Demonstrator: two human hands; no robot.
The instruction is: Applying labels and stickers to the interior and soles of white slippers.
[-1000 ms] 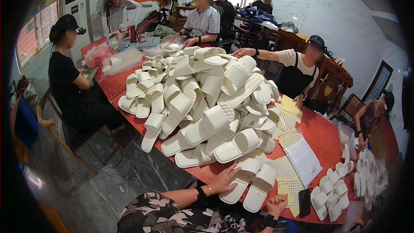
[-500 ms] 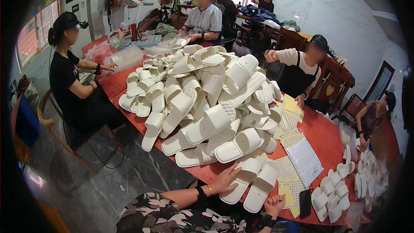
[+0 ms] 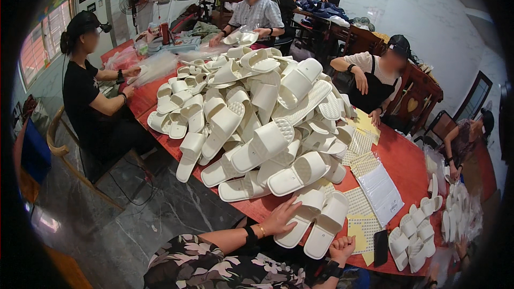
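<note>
- Head view, lower centre: the left hand (image 3: 279,218) lies flat with fingers spread wide on the near white slipper (image 3: 304,215), holding nothing; the right hand (image 3: 341,246), curled into a loose fist, touches the toe end of a second white slipper (image 3: 327,225) just beside the first.
- Both slippers rest on the red table (image 3: 408,161) at the near foot of the slipper heap (image 3: 262,118) filling mid-frame.
- Right of them: yellow sheets (image 3: 360,233) and a black phone (image 3: 380,247); seated people ring the table's far edge.

A red table (image 3: 407,155) carried yellow sheets (image 3: 364,233), a clear bag stack (image 3: 381,192) and a black phone (image 3: 380,247). Co-workers sat around it; a fan (image 3: 127,4) stood behind.
</note>
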